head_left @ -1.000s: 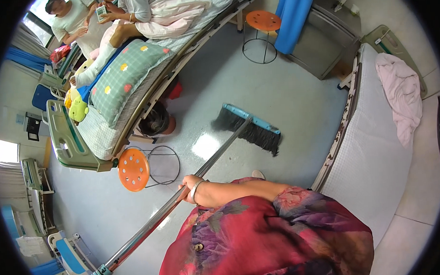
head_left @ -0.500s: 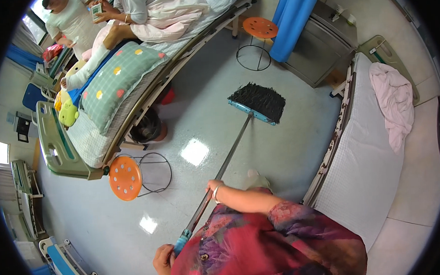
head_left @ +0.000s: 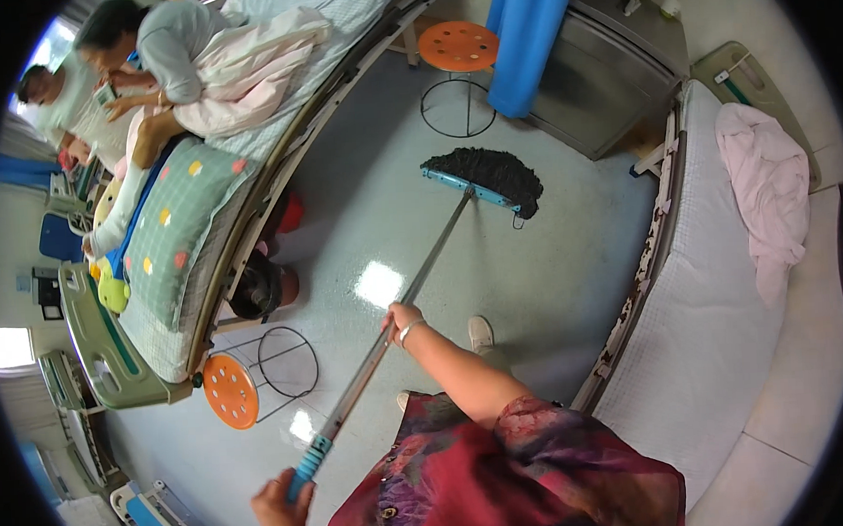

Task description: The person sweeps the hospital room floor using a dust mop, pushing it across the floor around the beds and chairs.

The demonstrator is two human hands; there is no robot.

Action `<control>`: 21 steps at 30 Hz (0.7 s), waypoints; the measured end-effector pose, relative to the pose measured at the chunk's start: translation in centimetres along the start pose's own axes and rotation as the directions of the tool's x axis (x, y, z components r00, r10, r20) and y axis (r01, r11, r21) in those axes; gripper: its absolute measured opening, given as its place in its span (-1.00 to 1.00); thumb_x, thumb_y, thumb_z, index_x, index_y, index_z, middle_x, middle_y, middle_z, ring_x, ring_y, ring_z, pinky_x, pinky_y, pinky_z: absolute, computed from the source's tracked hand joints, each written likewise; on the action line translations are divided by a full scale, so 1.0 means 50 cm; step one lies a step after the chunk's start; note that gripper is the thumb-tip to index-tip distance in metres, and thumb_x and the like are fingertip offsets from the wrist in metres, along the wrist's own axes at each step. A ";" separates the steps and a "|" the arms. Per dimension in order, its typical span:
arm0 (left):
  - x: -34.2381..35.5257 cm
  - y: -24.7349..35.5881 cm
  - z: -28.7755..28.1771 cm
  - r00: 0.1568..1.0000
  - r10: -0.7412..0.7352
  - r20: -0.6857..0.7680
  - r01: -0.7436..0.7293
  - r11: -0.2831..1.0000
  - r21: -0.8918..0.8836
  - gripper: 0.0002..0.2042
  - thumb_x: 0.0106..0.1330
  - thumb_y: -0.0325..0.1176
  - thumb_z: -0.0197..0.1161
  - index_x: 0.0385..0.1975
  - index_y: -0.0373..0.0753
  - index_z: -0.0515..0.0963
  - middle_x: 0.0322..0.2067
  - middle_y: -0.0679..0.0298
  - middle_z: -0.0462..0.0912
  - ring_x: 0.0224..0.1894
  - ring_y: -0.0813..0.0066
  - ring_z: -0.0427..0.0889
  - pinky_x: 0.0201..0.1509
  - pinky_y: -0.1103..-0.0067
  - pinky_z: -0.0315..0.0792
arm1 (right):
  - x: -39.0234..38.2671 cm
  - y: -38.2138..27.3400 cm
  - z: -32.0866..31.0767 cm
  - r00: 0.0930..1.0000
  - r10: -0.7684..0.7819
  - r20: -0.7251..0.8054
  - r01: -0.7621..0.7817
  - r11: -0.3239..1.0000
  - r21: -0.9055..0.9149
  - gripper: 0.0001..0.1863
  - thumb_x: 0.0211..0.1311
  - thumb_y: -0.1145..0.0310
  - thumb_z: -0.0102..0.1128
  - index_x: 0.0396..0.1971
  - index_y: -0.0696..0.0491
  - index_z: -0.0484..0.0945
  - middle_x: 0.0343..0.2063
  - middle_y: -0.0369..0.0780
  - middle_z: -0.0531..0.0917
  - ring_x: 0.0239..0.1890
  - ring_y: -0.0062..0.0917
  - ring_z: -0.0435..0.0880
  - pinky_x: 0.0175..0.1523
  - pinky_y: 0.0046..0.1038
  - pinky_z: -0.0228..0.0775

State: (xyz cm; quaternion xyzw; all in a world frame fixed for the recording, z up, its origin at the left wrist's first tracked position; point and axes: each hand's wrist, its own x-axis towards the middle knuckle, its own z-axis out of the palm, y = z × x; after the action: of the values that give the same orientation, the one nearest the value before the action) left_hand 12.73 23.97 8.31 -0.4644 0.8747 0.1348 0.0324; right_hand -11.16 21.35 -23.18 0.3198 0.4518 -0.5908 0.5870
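**Head view: both hands on a mop between two beds**

Head camera shows the right hand (head_left: 400, 318) closed around the metal mop handle (head_left: 413, 284) midway along it, and the left hand (head_left: 282, 510) wrapped around the handle's blue end grip at the near edge. The dark mop head (head_left: 485, 172) lies flat on the pale floor (head_left: 572, 256), far from the person, near an orange stool (head_left: 457, 47). A second orange stool (head_left: 231, 392) stands left, beside a bed (head_left: 115, 356).
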 end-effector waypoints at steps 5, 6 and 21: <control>0.213 0.139 -0.026 0.962 0.272 0.020 -0.271 0.962 -0.021 -0.67 -0.39 -0.37 0.31 -0.53 -0.28 0.44 -0.72 0.15 0.42 -0.70 0.26 0.40 -0.63 0.54 0.28 | 0.037 -0.207 -0.043 0.995 -0.101 -0.025 0.103 0.933 0.344 -0.95 -0.19 0.51 -0.16 -0.72 0.14 0.22 -0.85 -0.20 0.30 -0.80 -0.50 0.31 -0.70 -0.45 0.24; 0.247 0.170 -0.024 0.943 0.330 0.026 -0.330 0.944 -0.005 -0.67 -0.40 -0.37 0.31 -0.53 -0.28 0.44 -0.72 0.15 0.42 -0.70 0.27 0.40 -0.63 0.54 0.28 | 0.042 -0.247 -0.061 0.994 -0.102 -0.043 0.111 0.924 0.366 -0.95 -0.19 0.52 -0.16 -0.72 0.14 0.22 -0.84 -0.20 0.30 -0.81 -0.50 0.30 -0.71 -0.46 0.23; 0.449 0.522 0.039 0.684 0.709 0.171 -0.707 0.702 -0.082 -0.68 -0.34 -0.37 0.29 -0.49 -0.29 0.44 -0.68 0.19 0.44 -0.67 0.32 0.43 -0.63 0.58 0.30 | -0.020 -0.571 -0.356 0.920 -0.327 -0.218 0.391 0.705 0.592 -0.91 -0.10 0.50 -0.12 -0.65 0.08 0.18 -0.76 -0.29 0.25 -0.79 -0.61 0.26 -0.70 -0.58 0.18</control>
State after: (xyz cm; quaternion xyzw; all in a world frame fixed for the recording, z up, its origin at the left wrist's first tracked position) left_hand -21.58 20.34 7.71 -0.0759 0.9781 0.1846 0.0590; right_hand -41.84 35.18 -24.63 0.4297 0.3116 -0.7931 0.2987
